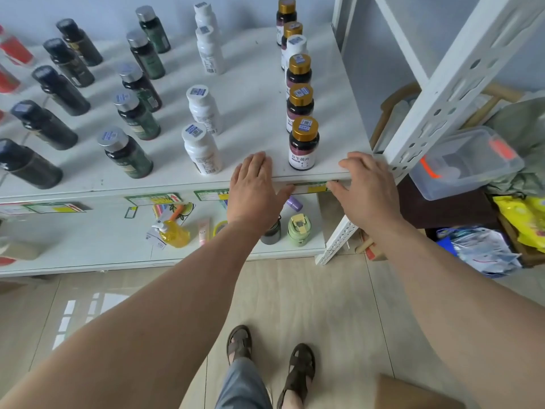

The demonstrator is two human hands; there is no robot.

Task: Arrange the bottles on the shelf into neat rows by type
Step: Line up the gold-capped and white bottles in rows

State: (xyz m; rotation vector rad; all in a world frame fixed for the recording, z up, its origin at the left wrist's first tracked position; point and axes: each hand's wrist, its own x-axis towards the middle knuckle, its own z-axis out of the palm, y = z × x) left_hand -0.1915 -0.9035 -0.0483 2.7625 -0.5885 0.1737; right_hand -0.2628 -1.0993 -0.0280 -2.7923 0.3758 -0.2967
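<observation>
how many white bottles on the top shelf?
5. Four white bottles form the middle row: front, next, then and rearmost. The fifth stands inside the gold-capped row on the right, partly hidden. More may be hidden there.

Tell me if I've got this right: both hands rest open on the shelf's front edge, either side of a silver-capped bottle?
Not quite. The head view shows the left hand and right hand open on the shelf edge, but the bottle between them is gold-capped.
</observation>
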